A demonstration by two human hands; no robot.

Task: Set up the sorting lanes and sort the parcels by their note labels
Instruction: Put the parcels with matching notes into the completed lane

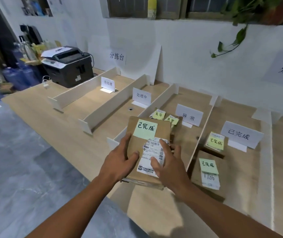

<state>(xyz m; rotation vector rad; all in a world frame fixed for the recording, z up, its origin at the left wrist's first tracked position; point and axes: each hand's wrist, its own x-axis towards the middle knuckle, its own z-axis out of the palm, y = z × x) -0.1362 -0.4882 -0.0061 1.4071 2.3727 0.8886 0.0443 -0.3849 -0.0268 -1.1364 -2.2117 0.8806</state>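
Near edge of the worktop [65, 134]: left hand [120, 160] and right hand [169, 164] both grasp one brown parcel [163, 131].
- Left thumb lies on top, fingers along the left edge.
- Right fingers spread over the white shipping label [150, 150] and reach round the right edge.
- A green note [145, 128] on the parcel's far half reads 已完成.
- The parcel sits over the near end of the white divider [159, 100] between the 处理中 and 异常 lanes. Cannot tell whether it is lifted or resting on something beneath.

Right of the hands, in the 已完成 lane:
- A flat parcel [195, 172] lies near the edge. It carries a green 已完成 note above a white label marked 1786.
- Just behind it is a smaller parcel [221, 137] with a yellow-green note of the same wording.
- The stand-up sign 已完成 [240, 134] is just to the right of the smaller parcel.

Beyond the held parcel, in the 异常 lane, two small packets [158, 115] with yellow 异常 notes lie side by side. The 异常 sign [189, 117] stands just to their right.

Farther left, each in its own lane, stand the 处理中 sign [141, 96] and the 待处理 sign [108, 83].

Far end:
- A black printer [68, 66] stands on the worktop's left corner.
- A wall sheet [116, 56] reads 分拣台.
- A leafy vine [236, 36] hangs from the window sill.
- A yellow bottle [151, 7] stands on the sill.
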